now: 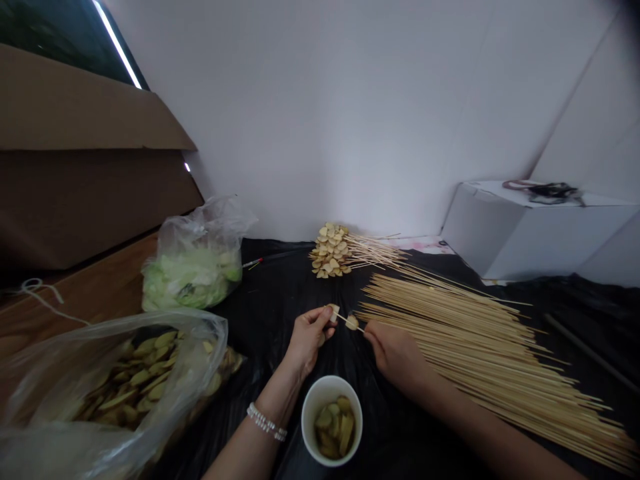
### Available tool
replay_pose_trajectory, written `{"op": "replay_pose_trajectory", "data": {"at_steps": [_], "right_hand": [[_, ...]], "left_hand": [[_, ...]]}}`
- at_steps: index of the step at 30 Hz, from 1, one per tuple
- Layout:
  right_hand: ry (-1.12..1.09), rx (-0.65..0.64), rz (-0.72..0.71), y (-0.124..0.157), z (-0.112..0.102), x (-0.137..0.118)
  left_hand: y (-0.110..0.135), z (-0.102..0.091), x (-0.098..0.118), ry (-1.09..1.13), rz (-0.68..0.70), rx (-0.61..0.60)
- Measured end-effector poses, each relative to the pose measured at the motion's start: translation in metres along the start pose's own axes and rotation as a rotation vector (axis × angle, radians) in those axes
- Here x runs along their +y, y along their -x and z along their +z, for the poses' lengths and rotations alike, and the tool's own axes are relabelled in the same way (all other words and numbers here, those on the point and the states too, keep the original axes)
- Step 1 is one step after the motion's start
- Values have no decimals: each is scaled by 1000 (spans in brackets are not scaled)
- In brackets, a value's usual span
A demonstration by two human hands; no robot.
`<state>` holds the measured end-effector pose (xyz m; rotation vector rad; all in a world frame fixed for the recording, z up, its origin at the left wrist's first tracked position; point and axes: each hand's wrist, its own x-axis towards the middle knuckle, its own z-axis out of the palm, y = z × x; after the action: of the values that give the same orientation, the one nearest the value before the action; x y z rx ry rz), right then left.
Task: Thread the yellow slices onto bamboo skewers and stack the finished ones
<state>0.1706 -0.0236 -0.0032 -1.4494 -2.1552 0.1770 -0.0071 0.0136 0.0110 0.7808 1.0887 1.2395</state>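
Observation:
My left hand [309, 337] pinches a pale food slice [333, 311] at the tip of a thin bamboo skewer. My right hand [395, 352] is closed on that skewer [345, 320], which carries a second slice [352, 323] just ahead of my fingers. Both hands hover over the black plastic sheet [280, 293]. Right below them stands a white cup [313, 400] holding several yellowish slices. A wide pile of bare skewers [470, 333] lies to the right of my right hand.
Finished skewers loaded with slices [333, 252] lie by the white wall. A clear bag of slices [135, 380] sits at front left, a bag of green leaves [193, 273] behind it. A cardboard box [75, 160] stands left, a white box [525, 227] right.

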Motion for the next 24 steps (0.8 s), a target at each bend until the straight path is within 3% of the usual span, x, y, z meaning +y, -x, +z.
{"op": "replay_pose_trajectory", "data": {"at_steps": [6,13,20,24], "right_hand": [[-58,51,-25,1,1,0],[-318,-70,47,-7,0,5],[-245,-74,47,-6,-1,1],[-368,-123,71,-7,-2,0]], "left_hand": [[4,4,-1,-18,-15,-40],[4,4,-4,-39,-58,-75],[4,4,-2,-47,-28,-53],[6,5,-2,-47,-50,-96]]}}
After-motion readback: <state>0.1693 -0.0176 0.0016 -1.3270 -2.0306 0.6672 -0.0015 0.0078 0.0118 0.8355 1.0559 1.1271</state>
